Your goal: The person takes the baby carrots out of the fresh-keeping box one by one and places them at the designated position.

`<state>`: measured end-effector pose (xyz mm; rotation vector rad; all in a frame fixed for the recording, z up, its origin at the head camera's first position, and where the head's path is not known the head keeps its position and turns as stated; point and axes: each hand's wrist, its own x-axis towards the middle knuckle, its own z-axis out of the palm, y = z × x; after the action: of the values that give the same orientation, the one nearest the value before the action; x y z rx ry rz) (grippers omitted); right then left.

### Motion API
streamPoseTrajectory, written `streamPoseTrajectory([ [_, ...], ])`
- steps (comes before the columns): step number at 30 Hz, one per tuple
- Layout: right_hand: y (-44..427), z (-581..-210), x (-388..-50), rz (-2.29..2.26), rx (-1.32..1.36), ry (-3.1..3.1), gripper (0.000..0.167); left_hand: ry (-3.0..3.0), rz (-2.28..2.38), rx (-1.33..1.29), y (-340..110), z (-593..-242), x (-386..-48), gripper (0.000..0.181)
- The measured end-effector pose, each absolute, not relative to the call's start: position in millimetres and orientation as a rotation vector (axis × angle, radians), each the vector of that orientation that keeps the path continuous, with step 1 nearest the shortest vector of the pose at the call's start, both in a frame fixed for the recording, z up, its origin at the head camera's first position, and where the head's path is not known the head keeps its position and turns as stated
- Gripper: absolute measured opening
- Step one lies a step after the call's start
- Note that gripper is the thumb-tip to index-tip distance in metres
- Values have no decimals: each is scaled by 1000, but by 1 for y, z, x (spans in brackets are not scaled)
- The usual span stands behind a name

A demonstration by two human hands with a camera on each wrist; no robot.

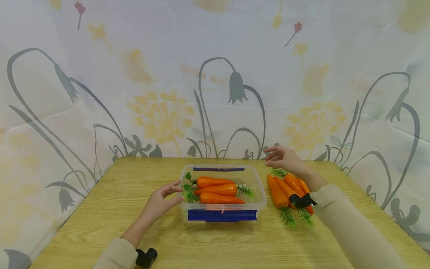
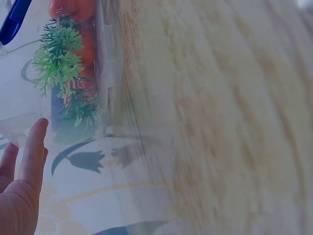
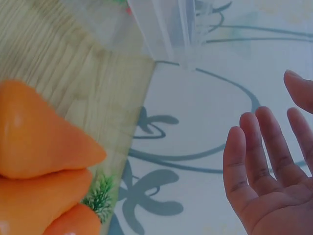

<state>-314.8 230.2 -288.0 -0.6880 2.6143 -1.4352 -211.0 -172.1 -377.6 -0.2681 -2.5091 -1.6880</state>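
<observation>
A clear plastic box [image 1: 261, 192] with blue clasps stands mid-table, and carrots [image 1: 221, 198] with green tops lie inside it. My left hand [image 1: 160, 201] is at the box's left side, fingertips at its rim; whether they touch it I cannot tell. In the left wrist view the fingers [image 2: 32, 154] look fairly straight. My right hand [image 1: 285, 160] hovers beyond the box's back right corner, above a pile of carrots [image 1: 278, 192] on the table. Nothing is in its palm in the right wrist view, where the fingers [image 3: 279, 147] are loosely bent.
A wood-grain table [image 1: 134, 175] carries the box and the pile. Behind it hangs a pale cloth [image 1: 215, 45] printed with flowers, also along both sides. Black wrist cameras sit at both sleeves; the right one [image 1: 302, 201] overlaps the carrot pile in the head view.
</observation>
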Motion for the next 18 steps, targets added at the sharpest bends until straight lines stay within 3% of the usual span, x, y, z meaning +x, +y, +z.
streamPoseTrajectory([
  [18,184,-288,-327,-1317,-865,2552,45,-2504,-1709,-275,-172,-376,-209,26],
])
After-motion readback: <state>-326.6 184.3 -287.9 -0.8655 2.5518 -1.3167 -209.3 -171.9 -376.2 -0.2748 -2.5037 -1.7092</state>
